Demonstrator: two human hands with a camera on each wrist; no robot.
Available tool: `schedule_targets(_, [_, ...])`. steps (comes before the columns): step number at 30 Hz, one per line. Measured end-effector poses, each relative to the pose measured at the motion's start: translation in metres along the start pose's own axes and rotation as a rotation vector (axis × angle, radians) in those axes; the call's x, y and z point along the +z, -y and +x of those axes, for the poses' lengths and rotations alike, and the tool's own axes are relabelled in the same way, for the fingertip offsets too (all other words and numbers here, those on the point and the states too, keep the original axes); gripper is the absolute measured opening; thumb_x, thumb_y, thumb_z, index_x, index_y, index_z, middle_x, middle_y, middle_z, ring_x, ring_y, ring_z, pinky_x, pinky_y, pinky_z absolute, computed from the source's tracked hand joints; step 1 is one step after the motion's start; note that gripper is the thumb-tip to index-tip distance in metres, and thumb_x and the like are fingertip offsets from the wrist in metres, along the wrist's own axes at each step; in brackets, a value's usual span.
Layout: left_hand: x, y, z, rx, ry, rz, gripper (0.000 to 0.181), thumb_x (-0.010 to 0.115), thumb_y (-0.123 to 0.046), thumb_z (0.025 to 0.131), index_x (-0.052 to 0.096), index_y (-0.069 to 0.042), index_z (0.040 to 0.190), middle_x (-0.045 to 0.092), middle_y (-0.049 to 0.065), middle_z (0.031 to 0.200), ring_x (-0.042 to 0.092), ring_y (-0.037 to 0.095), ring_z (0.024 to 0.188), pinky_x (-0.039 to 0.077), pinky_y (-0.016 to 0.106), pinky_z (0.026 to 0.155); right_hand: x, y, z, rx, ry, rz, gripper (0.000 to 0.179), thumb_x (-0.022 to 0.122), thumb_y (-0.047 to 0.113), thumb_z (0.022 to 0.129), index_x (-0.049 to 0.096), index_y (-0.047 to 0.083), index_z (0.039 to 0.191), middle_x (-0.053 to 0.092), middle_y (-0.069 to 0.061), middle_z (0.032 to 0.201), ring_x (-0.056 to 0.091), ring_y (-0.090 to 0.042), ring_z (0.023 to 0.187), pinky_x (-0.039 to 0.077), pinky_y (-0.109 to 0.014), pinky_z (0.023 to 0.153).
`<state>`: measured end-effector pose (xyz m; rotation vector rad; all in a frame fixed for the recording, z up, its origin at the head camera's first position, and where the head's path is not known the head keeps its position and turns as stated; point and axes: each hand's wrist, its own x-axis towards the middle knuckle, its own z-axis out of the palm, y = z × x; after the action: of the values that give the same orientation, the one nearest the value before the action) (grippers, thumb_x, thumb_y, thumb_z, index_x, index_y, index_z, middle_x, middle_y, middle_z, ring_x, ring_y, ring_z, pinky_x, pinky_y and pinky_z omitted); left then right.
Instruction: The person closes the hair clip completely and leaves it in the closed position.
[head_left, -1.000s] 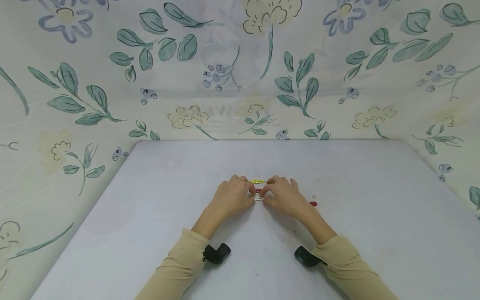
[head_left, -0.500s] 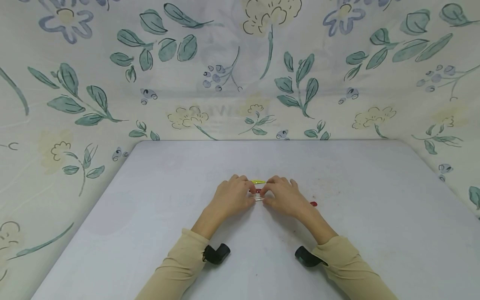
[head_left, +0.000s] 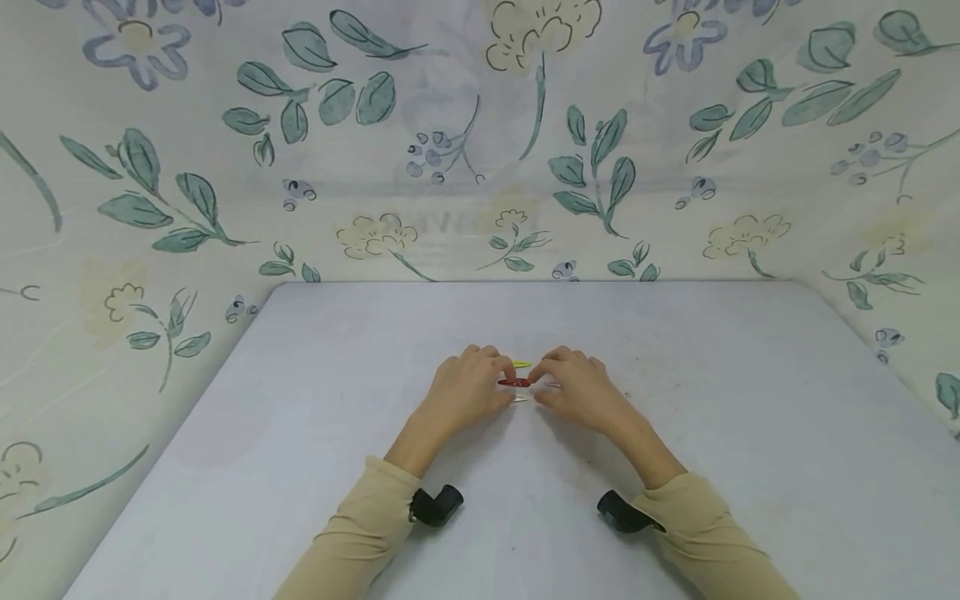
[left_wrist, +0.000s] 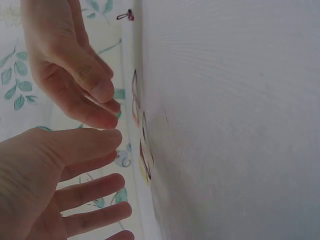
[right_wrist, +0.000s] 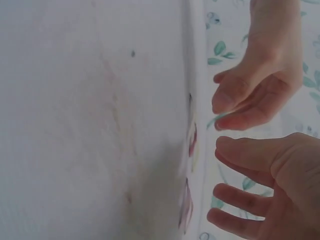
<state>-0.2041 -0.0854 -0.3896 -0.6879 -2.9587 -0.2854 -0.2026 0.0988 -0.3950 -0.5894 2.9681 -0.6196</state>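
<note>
In the head view my left hand [head_left: 468, 387] and right hand [head_left: 581, 390] hover close over several small slim hair clips at the middle of the table. A red clip [head_left: 513, 382] lies between the fingertips, a yellow one [head_left: 521, 364] behind it and a silvery one [head_left: 521, 399] in front. Beside the right fingers shows a pale pinkish clip [head_left: 553, 384]. The left wrist view has the left hand [left_wrist: 65, 170] with thumb and fingers extended, holding nothing. Fingers of the right hand [right_wrist: 260, 185] are spread loosely in the right wrist view, with nothing between them.
A white table [head_left: 300, 350] spreads around the hands, bordered by a flower-printed cloth [head_left: 450, 125] at the back and sides. Black wrist cameras sit at the left cuff [head_left: 438, 506] and right cuff [head_left: 624, 512]. In the left wrist view a dark red looped item [left_wrist: 130, 15] lies farther off.
My right hand has shifted slightly to the right, away from the left, uncovering more of the red clip and the pinkish one. The red piece beside the right forearm is now hidden.
</note>
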Motion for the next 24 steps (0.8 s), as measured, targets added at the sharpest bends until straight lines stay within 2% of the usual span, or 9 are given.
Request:
schedule_targets(5, [0.0,-0.007,0.005,0.03,-0.005,-0.029,0.013,0.074,-0.027,0.087,0.072,-0.019,0.097,0.067,0.0,0.105,0.059,0.022,0.098,0.052,0.04,0.073,-0.011,-0.013,-0.005,-0.003,-0.041,0.007,0.022,0.071,0.021,0.091,0.073,0.013,0.111,0.06,-0.014,0.127,0.053,-0.035,0.122,0.038,-0.06,0.1])
schedule_targets(12, [0.001,-0.02,0.01,0.046,0.008,-0.026,0.019,0.073,-0.029,0.088,0.072,-0.019,0.103,0.067,0.0,0.108,0.059,0.022,0.101,0.052,0.039,0.077,-0.02,-0.031,-0.016,0.014,-0.052,0.009,0.024,0.073,0.022,0.09,0.072,0.012,0.111,0.059,-0.016,0.129,0.051,-0.037,0.123,0.039,-0.061,0.099])
schedule_targets(19, [0.002,-0.048,0.019,0.088,0.023,0.0,0.022,0.071,-0.033,0.089,0.072,-0.022,0.108,0.067,-0.001,0.117,0.059,0.021,0.106,0.053,0.039,0.08,-0.027,-0.05,-0.029,0.04,-0.061,-0.041,0.02,0.071,0.017,0.089,0.072,0.012,0.109,0.06,-0.019,0.127,0.052,-0.04,0.121,0.039,-0.065,0.097])
schedule_targets(24, [0.007,-0.07,0.026,0.122,0.046,0.008,0.021,0.071,-0.036,0.089,0.072,-0.024,0.106,0.067,-0.004,0.113,0.058,0.019,0.103,0.051,0.038,0.08,-0.029,-0.062,-0.04,0.05,-0.058,-0.045,0.019,0.069,0.016,0.089,0.072,0.012,0.107,0.06,-0.019,0.125,0.053,-0.04,0.119,0.039,-0.065,0.094])
